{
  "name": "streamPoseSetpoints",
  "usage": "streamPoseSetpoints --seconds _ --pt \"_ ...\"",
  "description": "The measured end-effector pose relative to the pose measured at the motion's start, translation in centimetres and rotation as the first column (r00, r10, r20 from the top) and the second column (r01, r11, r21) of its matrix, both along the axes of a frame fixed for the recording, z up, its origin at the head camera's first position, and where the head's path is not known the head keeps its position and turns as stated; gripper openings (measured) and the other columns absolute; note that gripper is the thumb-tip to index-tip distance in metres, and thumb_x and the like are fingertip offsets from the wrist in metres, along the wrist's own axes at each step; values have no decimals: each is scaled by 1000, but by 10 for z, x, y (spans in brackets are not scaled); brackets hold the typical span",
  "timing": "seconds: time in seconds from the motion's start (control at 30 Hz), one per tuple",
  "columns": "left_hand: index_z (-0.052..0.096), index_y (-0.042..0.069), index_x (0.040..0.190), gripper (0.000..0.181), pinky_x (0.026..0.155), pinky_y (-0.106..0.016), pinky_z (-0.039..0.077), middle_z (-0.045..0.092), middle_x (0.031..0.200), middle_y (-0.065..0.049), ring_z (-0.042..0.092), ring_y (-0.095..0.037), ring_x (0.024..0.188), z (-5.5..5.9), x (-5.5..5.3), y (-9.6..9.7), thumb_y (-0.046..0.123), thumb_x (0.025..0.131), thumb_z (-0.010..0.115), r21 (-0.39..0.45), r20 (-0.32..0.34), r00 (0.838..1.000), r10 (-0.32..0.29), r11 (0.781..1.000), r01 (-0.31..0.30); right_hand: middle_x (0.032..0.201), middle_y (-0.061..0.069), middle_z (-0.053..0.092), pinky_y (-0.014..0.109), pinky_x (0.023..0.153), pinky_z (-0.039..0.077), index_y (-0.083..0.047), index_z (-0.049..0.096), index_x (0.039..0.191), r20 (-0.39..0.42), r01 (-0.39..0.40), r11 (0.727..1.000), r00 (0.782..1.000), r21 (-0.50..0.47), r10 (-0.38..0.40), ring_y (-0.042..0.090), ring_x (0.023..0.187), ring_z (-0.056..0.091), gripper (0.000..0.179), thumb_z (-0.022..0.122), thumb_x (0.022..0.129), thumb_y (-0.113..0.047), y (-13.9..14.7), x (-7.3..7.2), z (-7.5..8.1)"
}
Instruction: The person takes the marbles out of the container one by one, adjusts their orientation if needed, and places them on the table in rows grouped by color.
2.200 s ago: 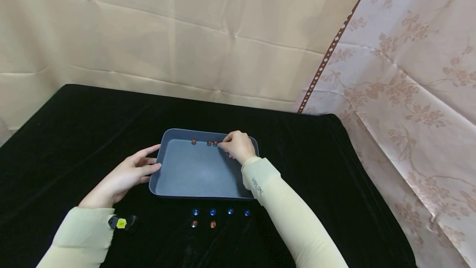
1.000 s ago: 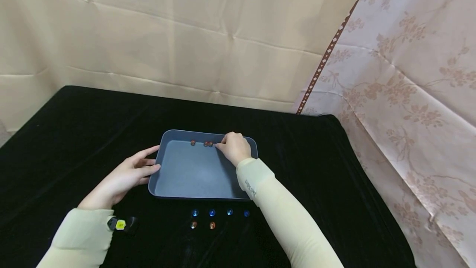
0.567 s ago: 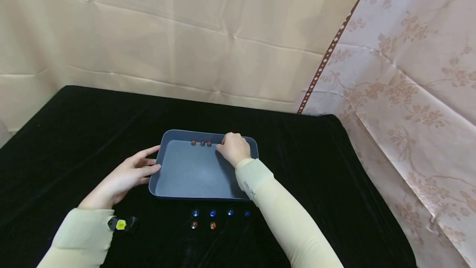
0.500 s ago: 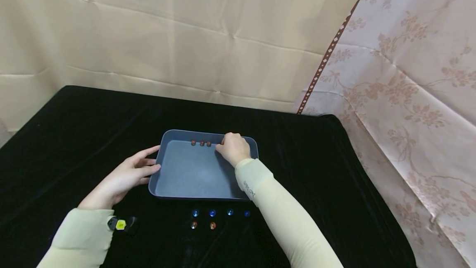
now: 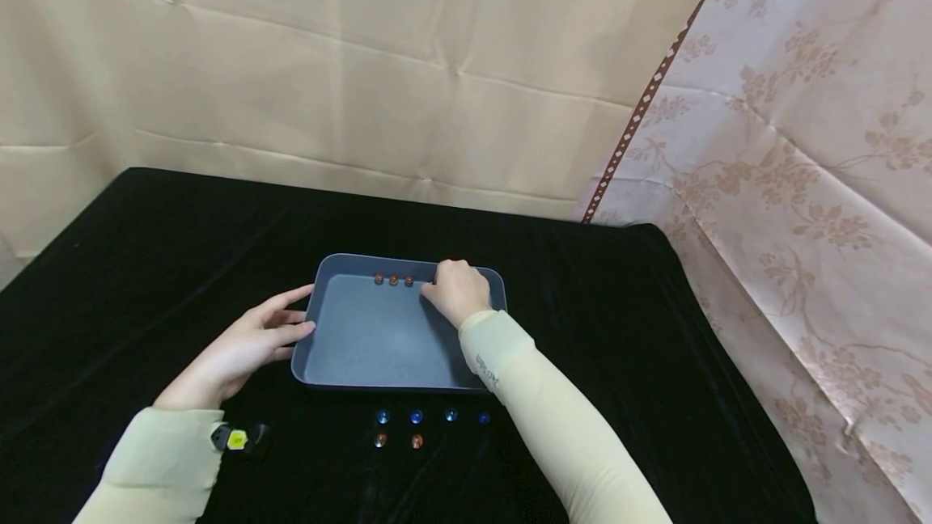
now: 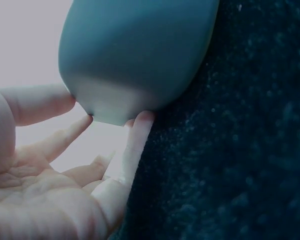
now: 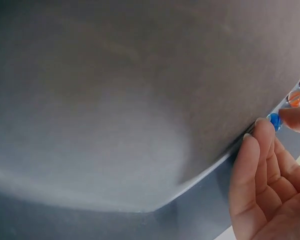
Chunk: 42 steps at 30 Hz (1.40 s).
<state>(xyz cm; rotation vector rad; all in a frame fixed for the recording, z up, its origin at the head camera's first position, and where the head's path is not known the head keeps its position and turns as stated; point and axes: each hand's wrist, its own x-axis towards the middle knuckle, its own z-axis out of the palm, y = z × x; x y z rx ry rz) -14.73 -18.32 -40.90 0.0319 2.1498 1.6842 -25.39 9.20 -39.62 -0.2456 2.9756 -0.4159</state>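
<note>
Black cloth (image 5: 597, 346), right hand (image 5: 459, 291) in tray (image 5: 379, 346)

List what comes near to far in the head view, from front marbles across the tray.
Two orange marbles, four blue marbles, near tray rim, three orange marbles inside, far tray rim, far table edge, cream curtain.

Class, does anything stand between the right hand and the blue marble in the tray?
Nothing visible does: the right hand pinches the blue marble directly. The orange marbles sit to its left in the head view, along the far side of the tray.
</note>
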Motion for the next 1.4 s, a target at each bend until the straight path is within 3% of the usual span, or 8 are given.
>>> streamPoseSetpoints --seconds 0.63,0.93,1.4 --pt "14 13 160 68 103 -55 49 38 146 -31 53 -38 126 0 1 0 29 104 50 3 -17 1000 -2 1000 2 46 -2 43 21 36 28 -12 55 53 -10 -23 1000 1000 19 23 11 40 44 46 64 94 -30 2 2 0" --pt "13 13 160 68 103 -55 49 38 147 -32 53 -39 127 -1 2 -1 29 104 50 -9 -17 1000 2 1000 -3 44 -4 40 20 37 23 -14 49 48 -3 -24 994 1000 -107 23 9 39 37 48 66 92 -26 3 4 6" --pt "13 13 160 69 103 -55 49 36 147 -32 48 -42 129 0 1 1 28 104 50 -24 -13 1000 4 1000 -4 47 -4 41 21 40 24 -5 66 61 5 -30 962 999 -272 32 10 43 38 35 66 91 -22 9 13 30"
